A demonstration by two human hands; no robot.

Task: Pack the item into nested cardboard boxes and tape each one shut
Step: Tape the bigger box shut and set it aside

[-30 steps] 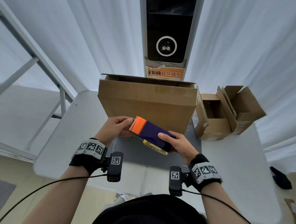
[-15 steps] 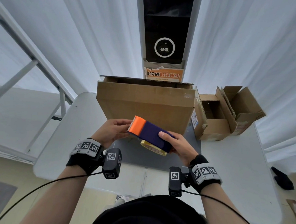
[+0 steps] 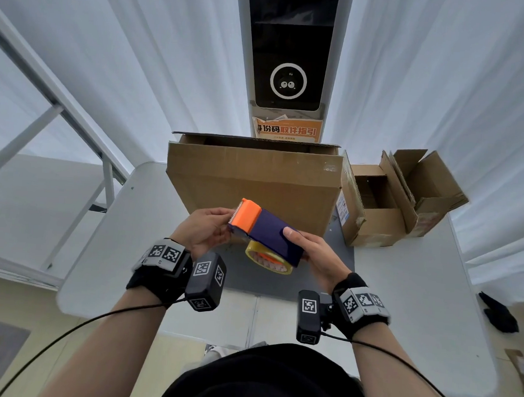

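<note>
Above the tabletop [image 3: 408,299], in front of the large box [image 3: 252,182], the right hand [image 3: 315,255] grips the tape dispenser [image 3: 266,234] by its purple body while the left hand [image 3: 202,230] pinches at its orange, toothed end. The dispenser looks light and rigid; its body seems the safest hold.

I hold a tape dispenser [image 3: 262,229] above the white desk [image 3: 417,293], my right hand [image 3: 315,257] wrapped around its purple body while my left hand [image 3: 203,230] pinches the orange cutter end. The yellowish tape roll [image 3: 267,258] hangs below the dispenser. Directly behind my grip stands a large cardboard box [image 3: 252,182], its top open. Just beside it on my right sits a smaller cardboard box [image 3: 376,217], flaps spread, with another open box [image 3: 433,190] leaning against it. A grey mat [image 3: 243,277] lies beneath my hands.
</note>
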